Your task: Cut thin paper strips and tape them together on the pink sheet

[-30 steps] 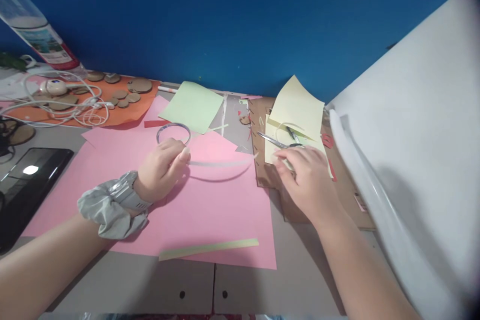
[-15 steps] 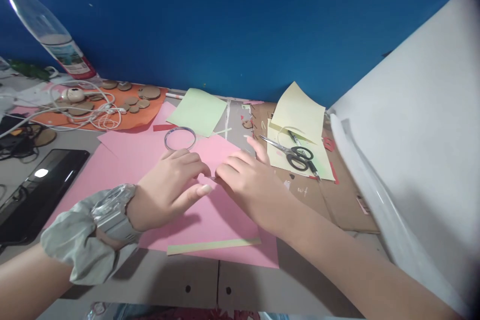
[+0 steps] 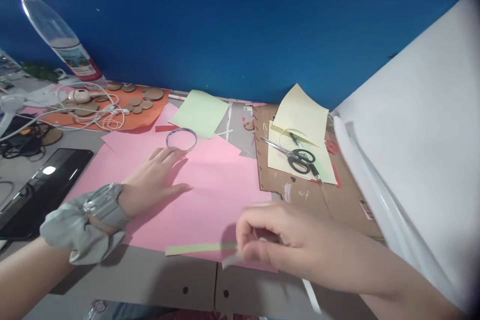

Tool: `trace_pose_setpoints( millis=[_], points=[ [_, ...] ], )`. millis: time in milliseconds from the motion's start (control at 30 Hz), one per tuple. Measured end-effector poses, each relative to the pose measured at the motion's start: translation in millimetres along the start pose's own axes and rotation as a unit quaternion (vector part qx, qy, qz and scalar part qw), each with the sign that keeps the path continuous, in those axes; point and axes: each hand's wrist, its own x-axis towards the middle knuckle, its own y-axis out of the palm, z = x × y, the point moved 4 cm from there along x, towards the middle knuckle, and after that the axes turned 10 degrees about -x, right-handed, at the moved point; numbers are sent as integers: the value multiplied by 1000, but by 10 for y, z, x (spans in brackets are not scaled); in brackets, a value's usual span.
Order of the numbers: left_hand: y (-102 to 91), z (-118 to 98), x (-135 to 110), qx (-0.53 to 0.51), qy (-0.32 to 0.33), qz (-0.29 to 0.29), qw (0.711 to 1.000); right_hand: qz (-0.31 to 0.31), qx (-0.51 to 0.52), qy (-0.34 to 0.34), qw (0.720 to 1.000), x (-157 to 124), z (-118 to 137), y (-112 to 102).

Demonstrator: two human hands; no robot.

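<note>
My left hand [image 3: 155,177] lies flat on the pink paper [image 3: 221,180], palm down with its thumb apart. Its fingertips reach the near edge of a thin tape-like ring [image 3: 167,138]. Low over the paper's front right edge, my right hand [image 3: 270,235] is blurred, thumb and fingers pinched on a narrow white strip [image 3: 311,296]. One blurred end pokes out left of the fingers and a longer piece hangs below the hand; the middle is hidden. Under the right fingers runs a pale yellow-green paper strip [image 3: 198,249] along the pink sheet's front edge.
Scissors [image 3: 288,155] and a pen [image 3: 314,170] rest on pale yellow paper [image 3: 277,160] over cardboard [image 3: 270,180]. Light green paper [image 3: 202,112] lies behind. At left are a black phone-like slab [image 3: 41,190], tangled white cables [image 3: 108,115] and a leaning bottle [image 3: 56,35]. A white panel [image 3: 420,110] rises right.
My hands were close together over the middle of the pink paper. The right has moved right and toward me with the white strip; the left has flattened onto the paper, slightly left.
</note>
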Motion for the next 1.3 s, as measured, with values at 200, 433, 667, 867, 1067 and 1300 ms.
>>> trace_pose_setpoints(
  millis=[200,433,667,867,1067,1300],
  points=[
    [65,86,121,15,-61,50,997,87,147,-18,985,95,-38,75],
    [125,-138,171,-160,-75,99,979,151,360,-41,920,186,-134,80],
    [399,-444,343,-331,-61,41,941,12,396,26,918,353,-294,-89],
    [443,-366,353,-395,-80,-8,915,-81,314,85,942,364,-342,-283],
    [347,-283,297,-550,-136,-71,821,-66,303,83,947,447,-274,-332],
    [537,-471,275,-593,-129,-20,794,-44,288,137,947,400,-272,-232]
  ],
)
